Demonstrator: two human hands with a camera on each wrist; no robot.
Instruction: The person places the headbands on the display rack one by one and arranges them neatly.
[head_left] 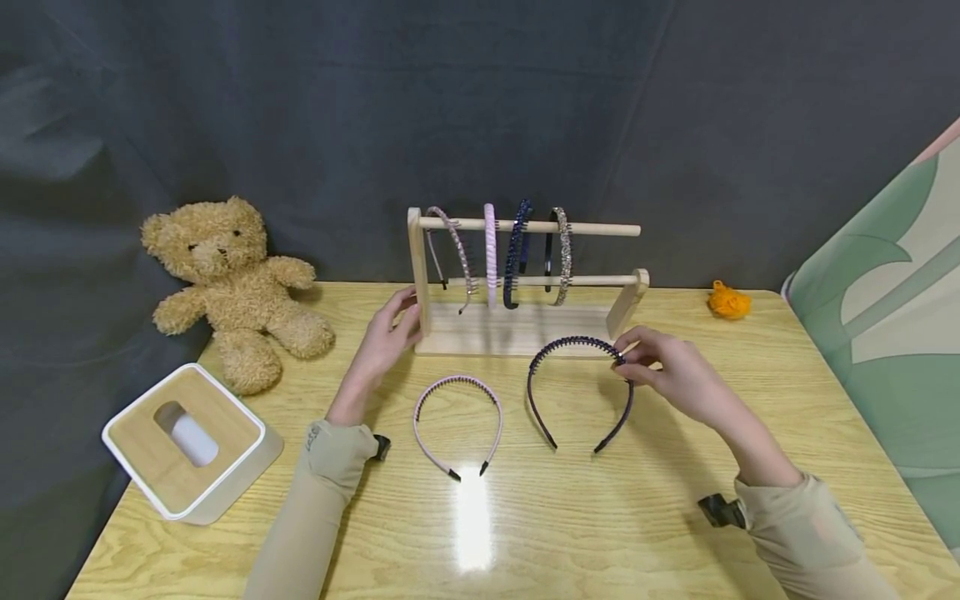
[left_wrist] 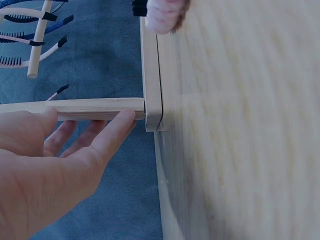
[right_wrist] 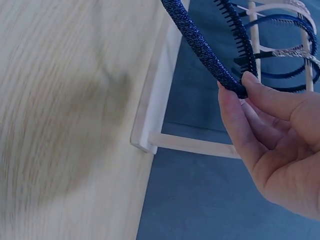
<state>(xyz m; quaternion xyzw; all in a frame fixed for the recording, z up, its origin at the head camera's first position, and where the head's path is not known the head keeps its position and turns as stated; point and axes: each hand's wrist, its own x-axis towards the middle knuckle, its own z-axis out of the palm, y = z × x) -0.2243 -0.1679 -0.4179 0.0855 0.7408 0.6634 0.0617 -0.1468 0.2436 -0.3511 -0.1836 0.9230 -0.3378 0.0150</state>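
A dark blue glittery headband point(head_left: 577, 340) with inner comb teeth is pinched between thumb and fingers of my right hand point(head_left: 671, 371). It is held in front of the rack, its open ends toward me; the right wrist view shows the hand point(right_wrist: 280, 130) gripping its band point(right_wrist: 200, 50). My left hand point(head_left: 386, 333) holds the left post point(head_left: 418, 267) of a wooden headband rack point(head_left: 517, 329). In the left wrist view the thumb and fingers of that hand point(left_wrist: 70, 155) lie about the post point(left_wrist: 95, 107). A pink headband point(head_left: 459, 379) lies on the table between both hands.
Several headbands hang on the rack's upper bar point(head_left: 603, 228), among them a lilac one point(head_left: 491, 250) and a glittery silver one point(head_left: 564, 258). A teddy bear point(head_left: 232, 283) and a white box with a wooden lid point(head_left: 225, 492) stand left. An orange bundle point(head_left: 727, 302) lies at back right.
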